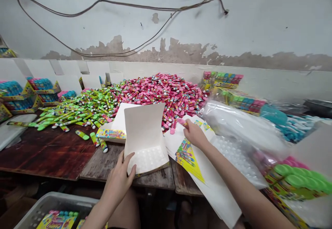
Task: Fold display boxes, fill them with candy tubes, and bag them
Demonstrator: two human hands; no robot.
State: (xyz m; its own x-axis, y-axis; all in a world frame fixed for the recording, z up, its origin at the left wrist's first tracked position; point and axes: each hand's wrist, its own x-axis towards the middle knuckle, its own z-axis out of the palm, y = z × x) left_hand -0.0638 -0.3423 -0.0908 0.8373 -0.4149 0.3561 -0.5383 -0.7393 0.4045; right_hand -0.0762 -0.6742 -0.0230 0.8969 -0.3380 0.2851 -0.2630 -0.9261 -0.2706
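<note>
My left hand [119, 178] rests on the front edge of an open white display box [145, 142] with a dimpled tray inside, fingers wrapped over its rim. My right hand [193, 133] reaches toward the big heap of pink tubes [166, 92] and pinches a pink tube [181, 121] at the heap's near edge. A heap of green tubes [77, 110] spreads to the left. Flat printed box blanks [189, 156] lie under my right forearm.
Filled display boxes [31, 92] stand at the left and others [223, 78] at the back right. Clear plastic bags and trays [238, 129] cover the right side. A grey crate [52, 210] with printed boxes sits below the wooden table [52, 153]. A second box [114, 129] lies behind the open one.
</note>
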